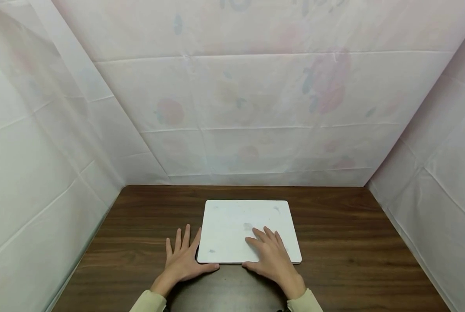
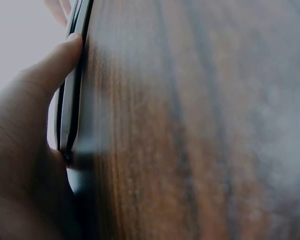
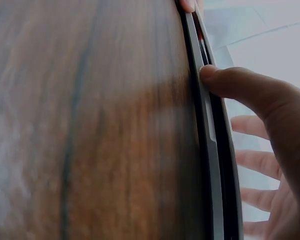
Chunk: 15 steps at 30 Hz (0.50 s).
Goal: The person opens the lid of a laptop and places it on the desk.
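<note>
Visibly, head: smudged white slab (image 1: 226, 232) | right wrist: layered edge (image 3: 217, 195) — right hand (image 3: 294, 135) touching

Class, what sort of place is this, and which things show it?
Probably a screened-off tabletop workspace: creased pale sheets line three sides of a dark wood-grain table, and a flat white slab lies on it.

We can't see the part of the flat white board with round corners (image 1: 226, 229) that the bare right hand (image 1: 270, 256) covers. We can't tell what the small grey smudges (image 1: 212, 251) on its top are. The pale green sleeves (image 1: 148, 302) and the dark brown wooden table (image 1: 138, 225) run off the bottom of the head view. Faded letters (image 1: 241, 8) on the white cloth (image 1: 216, 99) get cut off at the top. The left wrist view blurs the table for us and cuts off the bare left hand (image 2: 20, 120).
</note>
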### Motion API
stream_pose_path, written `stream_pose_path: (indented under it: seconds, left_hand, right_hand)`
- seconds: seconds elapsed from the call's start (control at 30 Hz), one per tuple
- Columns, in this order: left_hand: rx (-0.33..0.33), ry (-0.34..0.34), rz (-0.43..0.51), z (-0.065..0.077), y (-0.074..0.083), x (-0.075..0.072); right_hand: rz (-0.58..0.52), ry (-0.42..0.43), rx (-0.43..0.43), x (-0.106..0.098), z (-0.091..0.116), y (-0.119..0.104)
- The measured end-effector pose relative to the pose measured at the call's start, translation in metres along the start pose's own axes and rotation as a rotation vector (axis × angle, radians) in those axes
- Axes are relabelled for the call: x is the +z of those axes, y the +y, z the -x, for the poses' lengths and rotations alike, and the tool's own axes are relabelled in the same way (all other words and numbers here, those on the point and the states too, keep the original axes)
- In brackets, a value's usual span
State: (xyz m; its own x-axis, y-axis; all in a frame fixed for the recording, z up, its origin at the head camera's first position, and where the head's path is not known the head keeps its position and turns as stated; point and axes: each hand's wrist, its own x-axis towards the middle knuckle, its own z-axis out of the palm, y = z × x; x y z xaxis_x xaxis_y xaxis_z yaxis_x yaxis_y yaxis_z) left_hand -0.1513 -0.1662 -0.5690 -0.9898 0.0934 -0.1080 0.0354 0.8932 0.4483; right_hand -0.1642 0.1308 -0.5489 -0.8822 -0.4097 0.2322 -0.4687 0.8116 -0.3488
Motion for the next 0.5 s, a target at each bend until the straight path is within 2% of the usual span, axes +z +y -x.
stream_pose_path:
  seconds: [0.5]
  left_hand:
    - [-0.034, -0.037, -0.023, 0.0032, 0.0097, -0.0105]
  right_hand:
    - [0.005, 0.105, -0.093, -0.0061, -0.0031, 0.0027]
